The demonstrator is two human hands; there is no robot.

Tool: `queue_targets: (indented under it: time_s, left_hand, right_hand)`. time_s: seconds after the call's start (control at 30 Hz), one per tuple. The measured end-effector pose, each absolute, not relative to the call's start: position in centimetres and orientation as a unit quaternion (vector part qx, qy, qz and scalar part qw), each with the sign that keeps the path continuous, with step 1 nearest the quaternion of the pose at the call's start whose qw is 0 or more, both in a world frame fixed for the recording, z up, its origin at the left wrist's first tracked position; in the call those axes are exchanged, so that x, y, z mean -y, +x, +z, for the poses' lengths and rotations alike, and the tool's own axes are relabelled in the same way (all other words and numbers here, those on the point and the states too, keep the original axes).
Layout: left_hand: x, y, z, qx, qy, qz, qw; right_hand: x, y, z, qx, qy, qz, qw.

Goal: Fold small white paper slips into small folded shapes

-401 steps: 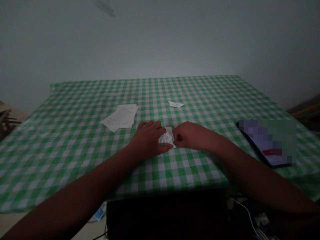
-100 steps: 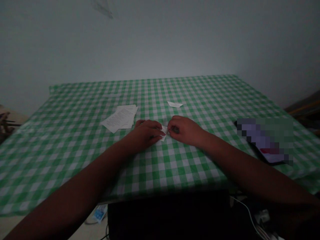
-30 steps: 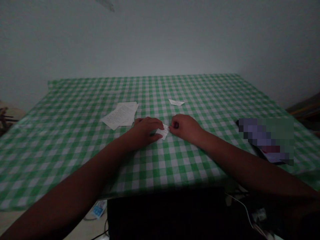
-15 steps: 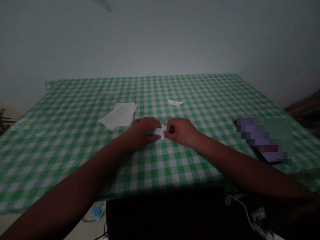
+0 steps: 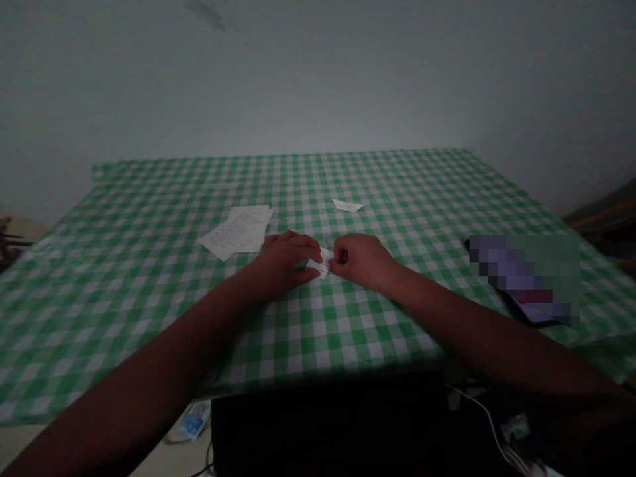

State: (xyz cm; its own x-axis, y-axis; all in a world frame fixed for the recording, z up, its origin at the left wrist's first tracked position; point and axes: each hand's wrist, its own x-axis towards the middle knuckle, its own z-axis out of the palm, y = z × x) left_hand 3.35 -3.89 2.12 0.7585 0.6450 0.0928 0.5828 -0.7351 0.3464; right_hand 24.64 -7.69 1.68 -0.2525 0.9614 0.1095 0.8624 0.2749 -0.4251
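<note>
Head view, looking down across a table [image 5: 149, 318] covered by a green-and-white gingham cloth [image 5: 397, 199]. The person's left hand [image 5: 285, 260] and right hand [image 5: 360, 260] meet near the middle of the cloth, with a small folded paper strip [image 5: 319, 263] between them. The left fingers [image 5: 308, 248] curl over the strip's left part, and the right fingers [image 5: 340, 255] pinch in narrowly at its right end, so both hands are holding it. Its visible part lies roughly crosswise to the view, with the long axis running left to right and the right end tilted slightly away from the person. The hands hide the rest, and I cannot tell whether it touches the cloth. Just beyond the left hand lies a loose stack of printed sheets [image 5: 237, 232], angled across the cloth. Farther ahead, a small paper scrap [image 5: 348, 205] lies apart. Well to the right, a phone [image 5: 521, 281] lies at a slant, its screen pixelated. Below the table edge sit a dark box [image 5: 322, 424] and a white cable [image 5: 489, 417].
</note>
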Motion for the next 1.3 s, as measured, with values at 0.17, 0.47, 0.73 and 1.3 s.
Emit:
queue_targets:
  time_s: [0.17,0.47,0.73,1.3]
  left_hand:
    - [3.7,3.3,1.7,-0.327,0.925,0.118,0.156]
    - [3.7,3.3,1.8,-0.331,0.924,0.114,0.154]
    - [3.8,3.3,1.8,-0.334,0.924,0.106,0.155]
    - [3.7,3.3,1.5,-0.332,0.925,0.117,0.143]
  right_hand:
    - [8.3,24.0,1.6,0.801,-0.549,0.160,0.178]
    - [8.0,24.5,1.7,0.791,-0.562,0.171,0.171]
    - [7.8,24.3,1.5,0.779,-0.581,0.163,0.171]
    - [6.4,25.3,1.2,0.761,-0.616,0.097,0.179]
